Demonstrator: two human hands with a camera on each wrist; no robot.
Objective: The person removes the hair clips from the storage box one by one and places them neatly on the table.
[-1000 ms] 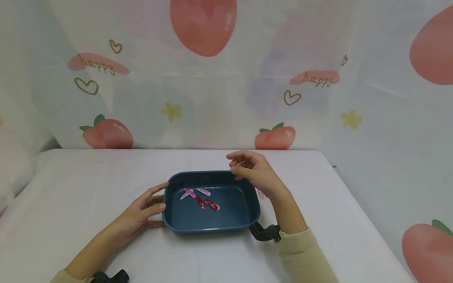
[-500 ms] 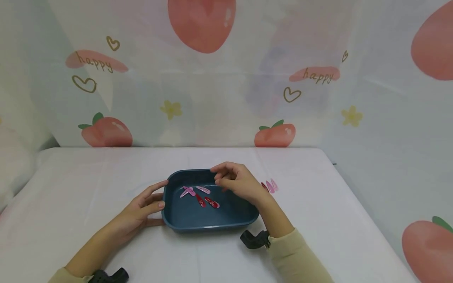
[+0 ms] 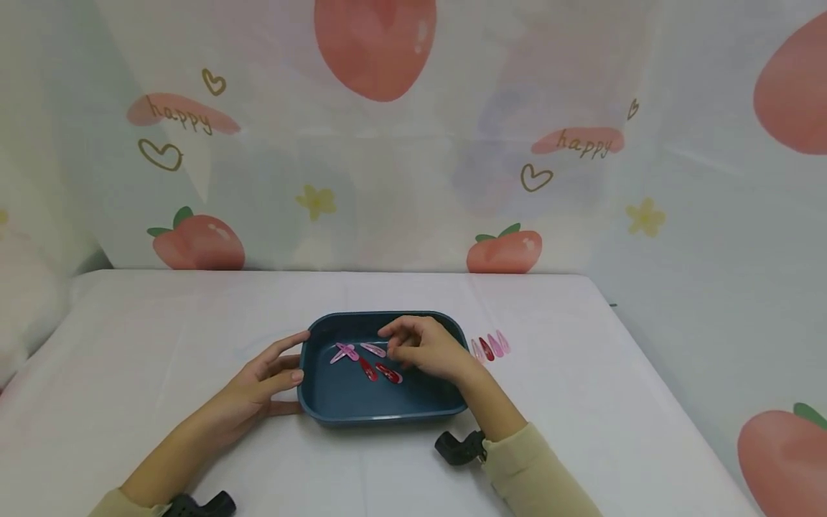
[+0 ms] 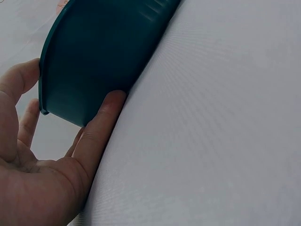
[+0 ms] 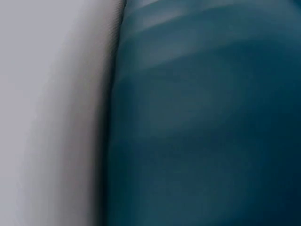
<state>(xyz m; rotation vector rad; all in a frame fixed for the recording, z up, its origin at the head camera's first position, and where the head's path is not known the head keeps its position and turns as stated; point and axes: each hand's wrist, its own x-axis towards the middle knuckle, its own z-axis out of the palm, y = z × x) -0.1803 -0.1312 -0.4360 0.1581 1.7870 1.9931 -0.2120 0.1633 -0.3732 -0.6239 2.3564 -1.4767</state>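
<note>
There, left of centre, your left hand lay against the end of the dark-blue, rounded, plastic-looking tray, fingers spread, touching the wall but not wrapped round it. Inside its left half sat a crossed pair of purple-pink teardrop hair clips, then two glossy red hair clips and a slim pink hair clip. And here was the change: your right hand had swung down from the far rim into the tray, its fingertips just beside the slim pink one, thumb and forefinger apart, nothing visible between them. That put the clips within your reach and uncovered a row of four pink and red hair clips just beyond the tray's right end. Bare white tablecloth stretched on to the slanting edge at lower right, leaving you generous room.
</note>
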